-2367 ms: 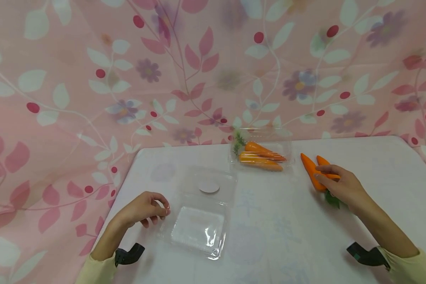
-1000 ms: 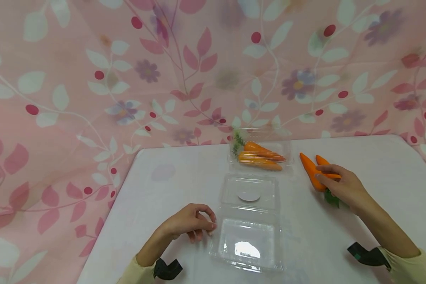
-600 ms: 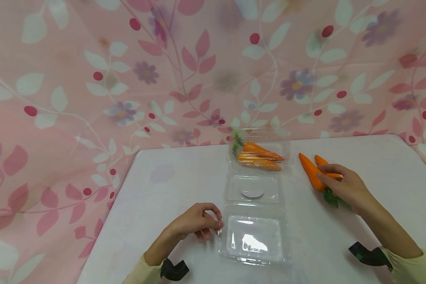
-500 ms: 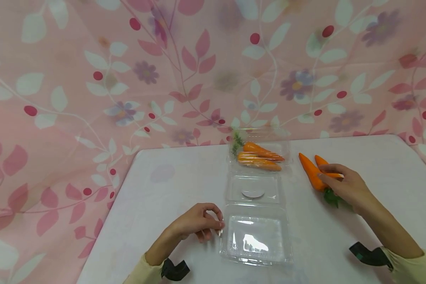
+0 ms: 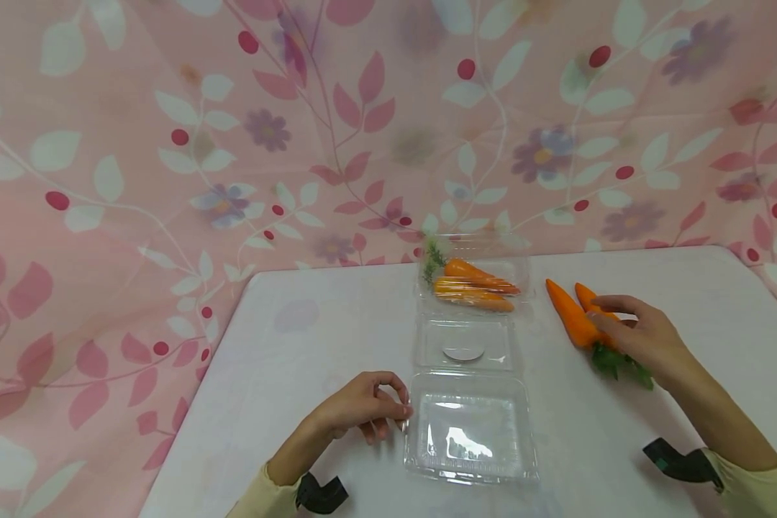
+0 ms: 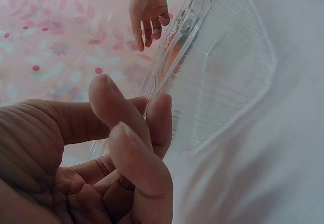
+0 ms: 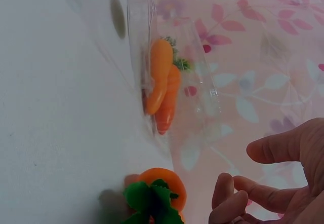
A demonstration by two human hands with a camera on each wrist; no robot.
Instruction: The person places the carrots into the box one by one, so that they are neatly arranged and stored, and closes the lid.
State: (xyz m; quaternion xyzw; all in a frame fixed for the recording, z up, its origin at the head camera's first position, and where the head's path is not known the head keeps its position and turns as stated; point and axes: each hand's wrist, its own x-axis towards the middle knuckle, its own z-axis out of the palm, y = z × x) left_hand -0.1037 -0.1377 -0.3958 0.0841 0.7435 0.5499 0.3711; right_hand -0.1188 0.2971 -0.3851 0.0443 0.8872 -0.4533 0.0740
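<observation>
My left hand (image 5: 361, 409) pinches the left rim of an open clear plastic clamshell box (image 5: 469, 430), its lid (image 5: 440, 338) folded back flat. Thumb and forefinger meet at the rim (image 6: 152, 92) in the left wrist view. Two loose orange carrots with green leafy tops lie side by side on the right: the left carrot (image 5: 565, 313) and the right carrot (image 5: 585, 293), partly hidden by my right hand (image 5: 650, 342). The right wrist view shows that hand (image 7: 283, 183) with thumb and fingers apart and nothing between them, beside a carrot (image 7: 169, 181).
Behind the lid, a second clear box (image 5: 524, 270) holds orange carrots (image 5: 475, 272) with feathery green tops. A white cloth (image 5: 317, 324) covers the table. A pink floral curtain (image 5: 362, 108) hangs along its back edge.
My left hand has moved the clear box rightwards until it lies in front of the carrot-filled box. My right hand, earlier over the loose carrots, has shifted slightly right, uncovering more leaves.
</observation>
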